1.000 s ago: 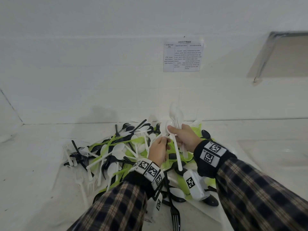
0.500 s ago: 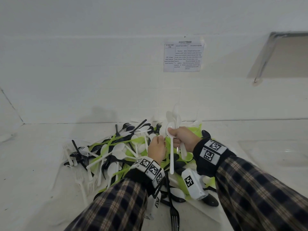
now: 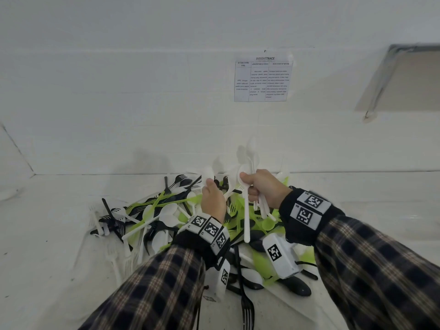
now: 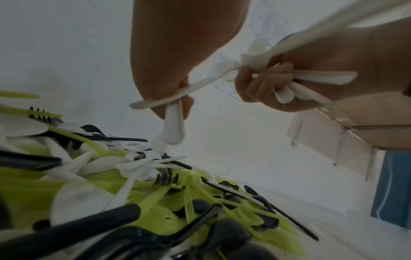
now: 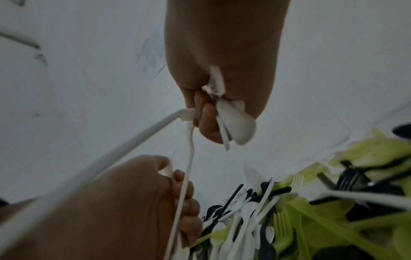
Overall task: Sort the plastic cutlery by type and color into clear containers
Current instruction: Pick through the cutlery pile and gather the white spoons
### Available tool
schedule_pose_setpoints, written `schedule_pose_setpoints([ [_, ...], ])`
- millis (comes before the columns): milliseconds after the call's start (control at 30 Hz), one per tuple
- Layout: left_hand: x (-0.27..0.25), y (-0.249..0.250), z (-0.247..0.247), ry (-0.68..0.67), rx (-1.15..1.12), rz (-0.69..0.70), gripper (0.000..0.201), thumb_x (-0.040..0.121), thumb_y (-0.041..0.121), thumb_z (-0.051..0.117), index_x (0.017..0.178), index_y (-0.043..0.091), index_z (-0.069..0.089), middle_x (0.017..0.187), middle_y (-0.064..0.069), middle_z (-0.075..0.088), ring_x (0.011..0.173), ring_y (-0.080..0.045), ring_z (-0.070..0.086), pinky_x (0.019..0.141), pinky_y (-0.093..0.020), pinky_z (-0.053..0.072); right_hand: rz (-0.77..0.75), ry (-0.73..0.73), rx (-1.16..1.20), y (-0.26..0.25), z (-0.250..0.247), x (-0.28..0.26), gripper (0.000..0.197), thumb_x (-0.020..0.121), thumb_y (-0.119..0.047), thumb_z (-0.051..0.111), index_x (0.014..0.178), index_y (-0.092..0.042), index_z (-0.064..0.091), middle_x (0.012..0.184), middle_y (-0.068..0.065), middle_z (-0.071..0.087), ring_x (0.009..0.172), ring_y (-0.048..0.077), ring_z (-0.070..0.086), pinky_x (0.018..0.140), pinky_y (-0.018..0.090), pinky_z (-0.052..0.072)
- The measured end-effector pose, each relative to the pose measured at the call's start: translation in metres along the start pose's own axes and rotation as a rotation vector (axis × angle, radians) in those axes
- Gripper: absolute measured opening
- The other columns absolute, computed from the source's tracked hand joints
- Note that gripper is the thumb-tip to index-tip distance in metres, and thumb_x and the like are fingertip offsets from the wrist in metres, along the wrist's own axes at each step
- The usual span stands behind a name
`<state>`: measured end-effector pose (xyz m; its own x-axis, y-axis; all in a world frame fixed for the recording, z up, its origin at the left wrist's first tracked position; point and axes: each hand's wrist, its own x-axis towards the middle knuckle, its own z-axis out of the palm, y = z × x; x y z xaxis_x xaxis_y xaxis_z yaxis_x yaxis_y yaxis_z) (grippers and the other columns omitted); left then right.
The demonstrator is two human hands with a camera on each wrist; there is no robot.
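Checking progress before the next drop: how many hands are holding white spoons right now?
2. The left hand grips white spoons over the pile; the right hand, beside it, grips a bundle. More spoons may be hidden inside the fists.

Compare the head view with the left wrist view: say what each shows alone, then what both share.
Head view only: the plaid sleeves, the marker wristbands and the whole cutlery pile spread on the white table.

Left wrist view only: a blue panel at the right edge, and the right hand's curled fingers from below.

Both: the left hand and right hand gripping white spoons above the pile, and the wall notice.
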<state>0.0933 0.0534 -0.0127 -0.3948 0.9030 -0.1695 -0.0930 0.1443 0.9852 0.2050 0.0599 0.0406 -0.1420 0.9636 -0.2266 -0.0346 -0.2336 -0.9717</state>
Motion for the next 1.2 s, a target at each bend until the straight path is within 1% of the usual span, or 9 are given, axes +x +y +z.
schedule_pose_setpoints([
  [167,0.006,0.002,-0.007,0.110,-0.096,0.046,0.044,0.096,0.041,0.037,0.104,0.000,0.053,0.094,-0.015,0.056,0.108,-0.037,0.053,0.094,-0.044,0.042,-0.018,0.053,-0.088,-0.009,0.000,-0.002,0.009,0.096,-0.009,0.048,0.092,-0.004,0.042,0.060,0.003,0.031,0.029,0.005,0.028,0.034,0.017,0.025],
  [300,0.010,-0.007,-0.005,-0.133,-0.047,0.021,0.052,0.101,0.039,0.023,0.082,0.005,0.057,0.072,-0.013,0.057,0.060,-0.024,0.056,0.057,-0.030,0.045,-0.061,0.049,-0.274,-0.007,0.003,0.000,0.011,0.094,-0.009,0.049,0.084,-0.003,0.047,0.059,0.004,0.034,0.038,0.011,0.030,0.033,0.019,0.027],
  [433,0.005,-0.014,0.005,-0.335,0.046,0.021,0.062,0.098,0.049,0.021,0.087,0.011,0.069,0.080,-0.010,0.070,0.080,-0.024,0.066,0.077,-0.035,0.052,-0.052,0.028,-0.236,0.003,0.013,0.001,0.008,0.089,-0.005,0.051,0.085,0.002,0.052,0.060,0.009,0.048,0.032,0.011,0.045,0.034,0.017,0.033],
  [533,-0.002,-0.009,0.010,-0.394,-0.098,-0.071,0.066,0.101,0.048,0.022,0.064,0.019,0.068,0.053,0.001,0.062,0.058,-0.016,0.059,0.061,-0.024,0.048,-0.029,0.025,-0.181,0.007,0.015,0.003,0.012,0.088,-0.005,0.053,0.078,0.001,0.053,0.056,0.007,0.045,0.032,0.010,0.041,0.035,0.018,0.031],
  [667,-0.013,-0.004,0.007,-0.471,-0.090,-0.092,0.066,0.098,0.057,0.018,0.072,0.015,0.061,0.057,0.000,0.057,0.042,-0.010,0.042,0.041,-0.018,0.033,-0.036,-0.027,-0.171,0.007,0.010,0.004,0.019,0.090,-0.009,0.056,0.096,0.009,0.060,0.063,0.011,0.049,0.043,0.015,0.041,0.041,0.020,0.031],
  [800,-0.009,-0.008,0.004,-0.496,-0.106,-0.166,0.062,0.095,0.060,0.022,0.103,0.006,0.052,0.062,-0.005,0.034,0.035,-0.008,0.027,0.035,-0.014,0.025,-0.034,-0.078,-0.183,0.006,0.001,0.002,0.016,0.093,-0.011,0.054,0.083,0.001,0.054,0.060,0.011,0.048,0.034,0.009,0.038,0.036,0.016,0.029],
  [900,-0.011,-0.007,0.000,-0.600,-0.186,-0.208,0.050,0.096,0.054,0.030,0.105,0.008,0.046,0.047,0.005,0.027,0.033,-0.004,0.023,0.034,-0.014,0.023,-0.066,-0.067,-0.174,0.005,-0.005,0.000,0.020,0.095,-0.011,0.052,0.076,-0.003,0.052,0.050,0.003,0.052,0.030,0.004,0.045,0.032,0.014,0.031],
  [1067,-0.018,-0.004,-0.004,-0.697,-0.107,-0.240,0.042,0.098,0.049,0.033,0.075,0.015,0.044,0.043,0.008,0.024,0.034,-0.004,0.024,0.035,-0.014,0.022,-0.099,-0.035,-0.159,0.008,-0.012,0.006,0.023,0.093,-0.015,0.056,0.074,-0.004,0.051,0.048,0.003,0.048,0.034,0.009,0.039,0.036,0.018,0.031],
  [1200,-0.019,-0.002,-0.003,-0.657,-0.150,-0.310,0.056,0.089,0.065,0.030,0.059,0.019,0.030,0.044,0.007,0.022,0.032,-0.005,0.022,0.032,-0.014,0.018,-0.114,-0.006,-0.156,0.011,-0.011,0.009,0.021,0.093,-0.016,0.057,0.075,-0.007,0.049,0.053,0.004,0.041,0.034,0.008,0.033,0.034,0.017,0.028],
])
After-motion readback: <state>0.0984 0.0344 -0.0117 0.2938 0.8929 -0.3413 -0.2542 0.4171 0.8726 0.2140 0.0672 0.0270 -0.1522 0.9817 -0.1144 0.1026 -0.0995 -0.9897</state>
